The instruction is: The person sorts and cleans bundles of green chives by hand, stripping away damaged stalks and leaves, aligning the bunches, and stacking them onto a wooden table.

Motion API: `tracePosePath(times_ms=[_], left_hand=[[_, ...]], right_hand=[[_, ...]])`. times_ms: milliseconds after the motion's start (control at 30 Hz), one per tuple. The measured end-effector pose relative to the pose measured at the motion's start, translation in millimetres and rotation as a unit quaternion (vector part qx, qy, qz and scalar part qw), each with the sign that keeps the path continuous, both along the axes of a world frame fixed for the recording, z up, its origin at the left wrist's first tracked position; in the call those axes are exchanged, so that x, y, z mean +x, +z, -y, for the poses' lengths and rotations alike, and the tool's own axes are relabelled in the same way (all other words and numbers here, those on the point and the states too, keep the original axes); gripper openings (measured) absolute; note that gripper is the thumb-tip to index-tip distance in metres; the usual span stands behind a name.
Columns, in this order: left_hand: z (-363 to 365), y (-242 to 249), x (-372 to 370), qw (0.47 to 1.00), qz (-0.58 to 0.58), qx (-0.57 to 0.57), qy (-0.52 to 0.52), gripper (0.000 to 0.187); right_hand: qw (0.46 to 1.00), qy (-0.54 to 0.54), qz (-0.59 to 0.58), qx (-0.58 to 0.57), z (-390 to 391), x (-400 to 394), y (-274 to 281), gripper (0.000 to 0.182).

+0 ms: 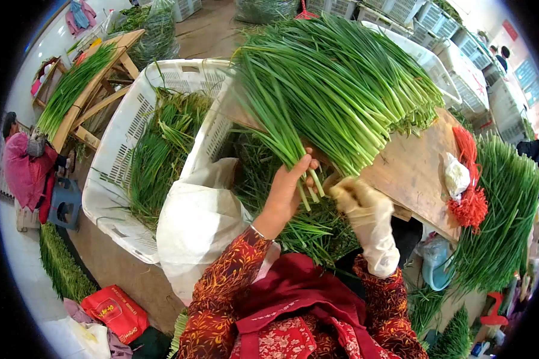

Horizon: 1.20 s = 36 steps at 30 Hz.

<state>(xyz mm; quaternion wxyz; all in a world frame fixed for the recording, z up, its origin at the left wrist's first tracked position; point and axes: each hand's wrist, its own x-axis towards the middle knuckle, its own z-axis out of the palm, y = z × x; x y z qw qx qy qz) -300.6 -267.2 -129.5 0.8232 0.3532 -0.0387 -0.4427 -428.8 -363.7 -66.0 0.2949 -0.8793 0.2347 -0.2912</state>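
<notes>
My left hand (pixel 286 194), bare with a bracelet at the wrist, is closed around the pale stalk ends of a small bunch of garlic chives (pixel 282 139). The leaves of that bunch stretch up and away along the left side of a large pile of garlic chives (pixel 341 90) on a wooden board (pixel 410 170). Beside it, my right hand (pixel 365 209) wears a thin whitish glove. Its fingers are smeared by motion near the pile's lower stalk ends, so their grip cannot be made out. Loose green leaves (pixel 311 233) lie below both hands.
On the left stands a white crate (pixel 117 224) with loose leaves; white cloth (pixel 194 224) hangs beside it. Red ties (pixel 468 206) and a small white bundle (pixel 456 175) lie on the board's right. More chives (pixel 500 203) stand farther right. Another person (pixel 27 167) sits far left.
</notes>
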Motion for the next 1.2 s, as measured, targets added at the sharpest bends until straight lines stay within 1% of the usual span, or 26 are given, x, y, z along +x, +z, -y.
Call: tracePosePath(times_ms=[33, 100, 167, 233, 267, 300, 367, 400, 433, 500, 533, 567, 633, 667, 767, 800, 833, 900, 967, 1033, 1100, 1167, 1200], left_hand=[[-1, -3, 1, 1.000, 0.000, -0.001, -0.001, 0.027], [0, -9, 1, 1.000, -0.011, -0.010, -0.006, 0.024], [2, -7, 0, 1.000, -0.010, -0.025, -0.013, 0.024], [0, -7, -1, 0.996, -0.066, -0.032, -0.055, 0.025], [1, -5, -3, 0.996, -0.059, -0.020, -0.061, 0.028], [1, 0, -5, 0.996, -0.059, -0.019, -0.058, 0.028], [2, 5, -10, 0.997, -0.052, 0.010, -0.049, 0.032], [2, 1, -10, 0.998, -0.043, 0.011, -0.050, 0.038], [2, -5, -10, 0.998, -0.044, 0.013, -0.051, 0.038], [-2, -11, -8, 0.996, -0.020, 0.037, -0.073, 0.040], [-4, -10, -7, 0.996, -0.005, 0.067, -0.062, 0.041], [-5, -7, -7, 0.996, -0.007, 0.070, -0.060, 0.041], [-8, -6, -7, 0.998, -0.023, 0.042, -0.045, 0.039], [-9, -8, -6, 0.998, -0.020, 0.039, -0.043, 0.037], [-5, -22, -4, 0.997, -0.008, 0.062, -0.034, 0.036], [-4, -22, -4, 0.998, -0.005, 0.051, -0.025, 0.035], [-4, -20, -5, 0.998, -0.007, 0.052, -0.026, 0.035], [-5, -14, -6, 0.999, -0.004, 0.032, -0.029, 0.035], [-6, -15, -4, 0.999, -0.017, 0.023, -0.039, 0.035], [-7, -16, -2, 0.998, -0.029, 0.013, -0.047, 0.035], [-4, -19, -2, 0.999, -0.027, 0.033, -0.031, 0.035], [-2, -17, -3, 0.999, -0.014, 0.045, -0.019, 0.036], [-2, -18, -2, 0.997, -0.007, 0.076, -0.024, 0.041]], right_hand=[[0.998, -0.019, 0.059, 0.020, 7, 1, 2, 0.017], [0.989, -0.112, -0.012, -0.093, 18, 2, 11, 0.016], [0.988, -0.118, -0.028, -0.094, 26, 3, 6, 0.015], [0.992, -0.095, -0.039, -0.067, 30, 6, 4, 0.015], [0.992, -0.083, -0.014, -0.096, 28, 6, 3, 0.013], [0.992, -0.081, -0.014, -0.096, 22, 7, 3, 0.013], [0.998, -0.029, -0.037, -0.031, 6, 7, 4, 0.011], [0.999, 0.004, -0.025, -0.036, -1, 8, -2, 0.011], [0.999, 0.017, -0.003, -0.049, -11, 11, -1, 0.013], [0.996, 0.031, -0.034, -0.077, -17, 13, -9, 0.013], [0.998, 0.032, -0.044, -0.024, -20, 13, -10, 0.014], [0.998, 0.034, -0.045, -0.022, -21, 12, -10, 0.014], [0.997, 0.058, -0.057, 0.016, -18, 11, -11, 0.015], [0.993, 0.062, -0.052, 0.081, -17, 10, -6, 0.018], [0.982, 0.003, -0.107, 0.153, -11, 10, 1, 0.022], [0.978, -0.007, -0.144, 0.151, -8, 12, 3, 0.022], [0.978, -0.009, -0.146, 0.152, -7, 13, 2, 0.022], [0.955, 0.010, -0.134, 0.264, -6, 17, -7, 0.023], [0.956, 0.018, -0.114, 0.271, -9, 20, -15, 0.023], [0.954, 0.018, -0.159, 0.253, -10, 22, -18, 0.022], [0.952, 0.027, -0.161, 0.260, -10, 23, -21, 0.022], [0.957, 0.036, -0.161, 0.239, -11, 23, -17, 0.021], [0.957, 0.035, -0.161, 0.238, -11, 24, -18, 0.021]])
